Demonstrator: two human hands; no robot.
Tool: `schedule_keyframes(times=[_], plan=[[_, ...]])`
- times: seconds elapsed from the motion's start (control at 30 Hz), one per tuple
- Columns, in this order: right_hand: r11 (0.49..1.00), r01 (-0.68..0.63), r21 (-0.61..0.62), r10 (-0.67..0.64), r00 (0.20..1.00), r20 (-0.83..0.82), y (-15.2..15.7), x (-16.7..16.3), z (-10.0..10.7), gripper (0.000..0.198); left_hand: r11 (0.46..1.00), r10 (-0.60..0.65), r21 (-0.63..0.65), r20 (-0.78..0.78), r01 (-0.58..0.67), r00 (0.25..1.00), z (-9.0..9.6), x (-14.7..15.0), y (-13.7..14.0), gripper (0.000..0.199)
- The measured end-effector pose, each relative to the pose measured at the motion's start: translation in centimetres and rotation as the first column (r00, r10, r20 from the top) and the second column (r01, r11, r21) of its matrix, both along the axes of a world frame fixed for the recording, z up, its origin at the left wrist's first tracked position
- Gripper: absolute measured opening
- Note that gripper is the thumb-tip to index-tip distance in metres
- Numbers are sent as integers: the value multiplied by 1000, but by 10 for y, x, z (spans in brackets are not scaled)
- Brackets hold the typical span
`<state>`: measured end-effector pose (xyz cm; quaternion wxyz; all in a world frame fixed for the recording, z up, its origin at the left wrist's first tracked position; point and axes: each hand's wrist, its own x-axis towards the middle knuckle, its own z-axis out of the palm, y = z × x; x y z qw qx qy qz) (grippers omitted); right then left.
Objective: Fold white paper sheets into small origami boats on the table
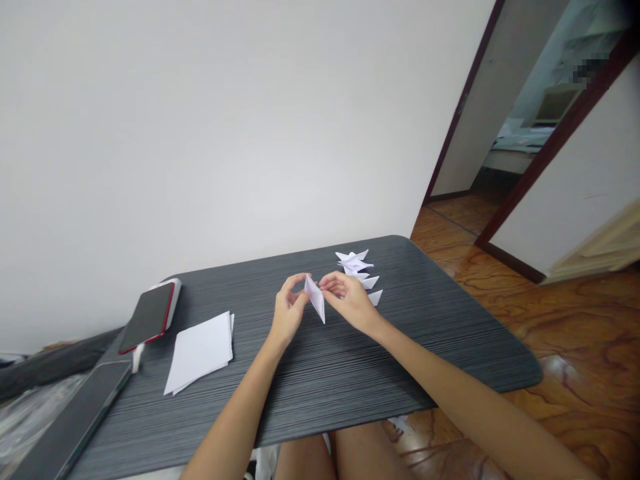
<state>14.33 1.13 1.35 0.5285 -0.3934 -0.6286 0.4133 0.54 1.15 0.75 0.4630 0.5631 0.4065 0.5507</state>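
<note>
A folded white paper, narrow and diamond-shaped, is held up above the dark table between my two hands. My left hand pinches its upper left side between thumb and fingers. Fingers curled, my right hand grips the right edge near the top; its fingertips partly hide that edge. Just beyond my right hand, several folded white paper pieces with pointed tips lie in a row. My right hand partly covers the nearest of them.
A stack of white paper sheets lies on the table to the left. Farther left are a red-edged dark phone on a white stand and a long dark device. A white wall rises behind; a doorway stands at right.
</note>
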Motion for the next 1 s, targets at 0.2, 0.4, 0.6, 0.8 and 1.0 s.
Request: schedule_keyframes(times=[0.2,0.4,0.6,0.8,1.0], plan=[[968,90,234,-148,958,247,-2,3,-4,25,998,-46,38,-49,48,998,-7,-2,3,33],[968,50,247,-111,964,240,0,8,-2,29,979,-148,136,-23,150,989,3,-3,-1,35],[939,57,340,-104,987,121,4,9,2,22,983,-184,33,289,183,940,14,-2,-4,36],[866,-26,500,-75,980,182,-1,14,7,22,958,-90,-253,192,138,977,13,-2,-2,27],[964,-44,263,31,998,52,0,11,5,16,993,15,-115,37,-11,999,11,-2,-4,26]])
